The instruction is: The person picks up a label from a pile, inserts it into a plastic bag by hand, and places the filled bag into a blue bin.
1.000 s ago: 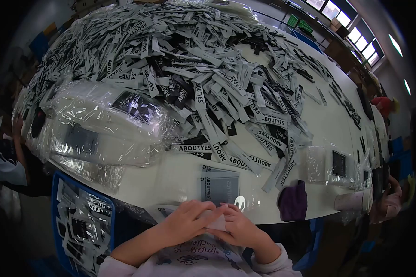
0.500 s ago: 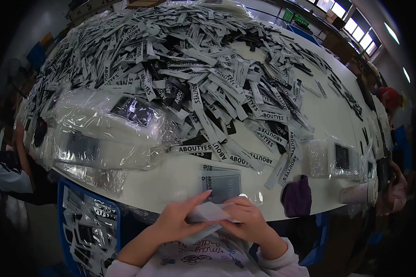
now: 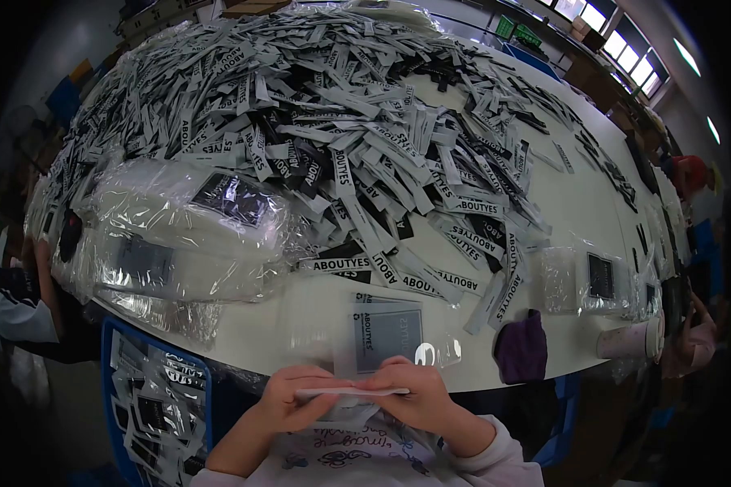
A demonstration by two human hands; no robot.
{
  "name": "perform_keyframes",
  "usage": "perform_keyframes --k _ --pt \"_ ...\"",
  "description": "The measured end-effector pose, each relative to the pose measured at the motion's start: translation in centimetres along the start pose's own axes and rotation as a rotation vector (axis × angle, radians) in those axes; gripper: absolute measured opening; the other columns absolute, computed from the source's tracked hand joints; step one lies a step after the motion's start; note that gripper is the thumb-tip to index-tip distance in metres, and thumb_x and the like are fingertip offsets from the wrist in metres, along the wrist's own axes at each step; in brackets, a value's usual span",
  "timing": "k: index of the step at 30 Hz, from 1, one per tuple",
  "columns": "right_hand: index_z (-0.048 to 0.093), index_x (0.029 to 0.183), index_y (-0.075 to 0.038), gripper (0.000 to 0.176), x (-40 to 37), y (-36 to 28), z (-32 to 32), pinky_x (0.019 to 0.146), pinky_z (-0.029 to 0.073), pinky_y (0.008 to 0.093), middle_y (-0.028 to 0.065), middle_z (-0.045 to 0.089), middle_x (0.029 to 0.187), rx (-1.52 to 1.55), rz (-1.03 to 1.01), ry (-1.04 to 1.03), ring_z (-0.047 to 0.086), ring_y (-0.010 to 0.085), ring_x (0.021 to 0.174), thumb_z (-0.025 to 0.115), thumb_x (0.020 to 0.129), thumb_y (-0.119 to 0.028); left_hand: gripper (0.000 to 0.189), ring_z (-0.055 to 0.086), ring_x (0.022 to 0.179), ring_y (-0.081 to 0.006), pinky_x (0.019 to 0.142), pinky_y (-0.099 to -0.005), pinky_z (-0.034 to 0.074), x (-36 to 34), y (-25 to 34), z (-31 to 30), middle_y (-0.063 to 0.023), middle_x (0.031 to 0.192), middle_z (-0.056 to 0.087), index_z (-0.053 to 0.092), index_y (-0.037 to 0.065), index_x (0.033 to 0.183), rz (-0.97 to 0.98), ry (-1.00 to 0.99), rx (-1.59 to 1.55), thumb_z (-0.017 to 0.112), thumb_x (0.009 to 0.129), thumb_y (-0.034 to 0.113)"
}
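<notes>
My left hand (image 3: 302, 398) and my right hand (image 3: 408, 393) meet at the near table edge, fingers pinched on a thin pale folded piece (image 3: 351, 392) seen nearly edge-on. Some translucent material hangs below it, in front of my shirt. Just beyond my hands, clear plastic bags with a grey printed panel (image 3: 388, 334) lie flat on the table. Farther off, a large heap of grey and black strips (image 3: 333, 105) marked ABOUTYES spreads over the table.
Clear plastic packs (image 3: 187, 235) lie at left, another pack (image 3: 581, 280) at right. A purple cloth (image 3: 521, 349) and a cup (image 3: 629, 339) stand near the right edge. Below left is a blue bin (image 3: 207, 398) of packed bags. People sit at both sides.
My hands have come closer together and level. The pale piece, earlier tilted with its face showing, now appears as a narrow horizontal edge. The co-worker at right has shifted slightly.
</notes>
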State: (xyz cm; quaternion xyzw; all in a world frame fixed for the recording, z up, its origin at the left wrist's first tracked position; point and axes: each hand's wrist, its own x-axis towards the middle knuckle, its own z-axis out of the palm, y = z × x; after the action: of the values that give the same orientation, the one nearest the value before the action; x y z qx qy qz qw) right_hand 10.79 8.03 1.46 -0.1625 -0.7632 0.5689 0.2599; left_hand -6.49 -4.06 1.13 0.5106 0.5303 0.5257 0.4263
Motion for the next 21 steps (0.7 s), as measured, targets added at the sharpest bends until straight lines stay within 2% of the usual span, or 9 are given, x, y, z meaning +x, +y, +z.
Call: perform_keyframes --k 2,5,6,9,13,16,17,19,21 --pt "0.064 0.088 -0.004 0.014 1.1 -0.2 0.1 0.071 0.045 0.0279 0.0071 0.064 0.079 -0.019 0.065 -0.249 0.059 0.0218 0.067 0.064 0.078 -0.013 0.018 0.057 0.072 -0.0168 0.064 -0.0271 0.044 -0.9 0.2 -1.4 -0.0129 0.086 0.064 0.064 -0.002 0.093 0.081 -0.006 0.022 0.056 0.078 0.002" --pt "0.063 0.093 -0.004 0.019 3.3 1.0 -0.5 0.070 0.045 0.0293 0.0079 0.064 0.088 -0.096 -0.083 -0.278 0.059 0.0218 0.074 0.066 0.076 -0.011 0.019 0.057 0.073 -0.0242 0.069 -0.0327 0.044 -4.5 1.4 -4.8 -0.0125 0.092 0.064 0.063 -0.001 0.091 0.156 0.163 0.273 0.054 0.075 0.000" --pt "0.062 0.094 -0.004 0.020 4.2 2.1 -1.5 0.070 0.045 0.0305 0.0078 0.063 0.089 -0.268 -0.092 -0.128 0.058 0.0229 0.076 0.066 0.076 -0.012 0.020 0.057 0.073 -0.0251 0.070 -0.0337 0.044 -6.5 2.7 -6.7 -0.0116 0.091 0.064 0.063 0.000 0.091 0.108 0.293 0.354 0.053 0.074 -0.003" --pt "0.059 0.089 -0.005 0.022 7.4 5.6 -6.2 0.069 0.044 0.0333 0.0084 0.058 0.078 -0.854 -0.102 0.268 0.054 0.0250 0.075 0.066 0.074 -0.020 0.025 0.056 0.085 -0.0244 0.081 -0.0353 0.039 -13.0 5.5 -11.3 -0.0080 0.092 0.063 0.062 0.003 0.096 -0.342 0.444 0.794 0.058 0.072 -0.002" --pt "0.059 0.087 -0.006 0.021 8.0 8.8 -8.1 0.068 0.043 0.0348 0.0081 0.056 0.077 -1.023 -0.066 0.269 0.052 0.0261 0.073 0.067 0.072 -0.019 0.042 0.052 0.099 -0.0245 0.100 -0.0417 0.023 -22.1 2.0 -15.1 -0.0067 0.103 0.058 0.054 0.006 0.111 -0.792 0.415 1.288 0.064 0.070 0.003" --pt "0.059 0.087 -0.006 0.023 7.3 9.3 -8.4 0.070 0.043 0.0340 0.0069 0.057 0.081 -0.721 0.164 0.101 0.053 0.0256 0.076 0.068 0.071 -0.020 0.047 0.050 0.103 -0.0250 0.104 -0.0446 0.015 -21.5 -0.1 -13.2 -0.0086 0.109 0.055 0.049 0.006 0.116 -0.910 0.618 1.732 0.063 0.071 0.003" --pt "0.059 0.087 -0.006 0.023 7.1 8.9 -8.4 0.071 0.043 0.0336 0.0064 0.058 0.082 -0.568 0.246 0.191 0.054 0.0254 0.078 0.068 0.071 -0.020 0.047 0.050 0.103 -0.0250 0.104 -0.0446 0.015 -19.9 -0.1 -12.3 -0.0086 0.109 0.055 0.049 0.006 0.116 -0.914 0.609 1.723 0.063 0.071 0.003" --pt "0.060 0.087 -0.006 0.023 6.6 8.9 -8.9 0.072 0.043 0.0331 0.0059 0.058 0.082 -0.424 0.323 0.273 0.054 0.0253 0.080 0.068 0.071 -0.021 0.046 0.047 0.107 -0.0276 0.103 -0.0455 0.017 -15.3 -0.1 -10.7 -0.0105 0.111 0.053 0.051 0.005 0.112 -0.534 0.680 1.460 0.065 0.068 0.005" --pt "0.060 0.088 -0.006 0.025 6.2 9.8 -9.8 0.073 0.043 0.0320 0.0052 0.058 0.085 -0.840 0.089 0.184 0.054 0.0244 0.083 0.069 0.070 -0.022 0.034 0.049 0.103 -0.0298 0.093 -0.0413 0.033 -10.3 -0.1 -8.1 -0.0123 0.105 0.056 0.057 0.003 0.102 -0.313 0.543 1.228 0.064 0.069 0.003"
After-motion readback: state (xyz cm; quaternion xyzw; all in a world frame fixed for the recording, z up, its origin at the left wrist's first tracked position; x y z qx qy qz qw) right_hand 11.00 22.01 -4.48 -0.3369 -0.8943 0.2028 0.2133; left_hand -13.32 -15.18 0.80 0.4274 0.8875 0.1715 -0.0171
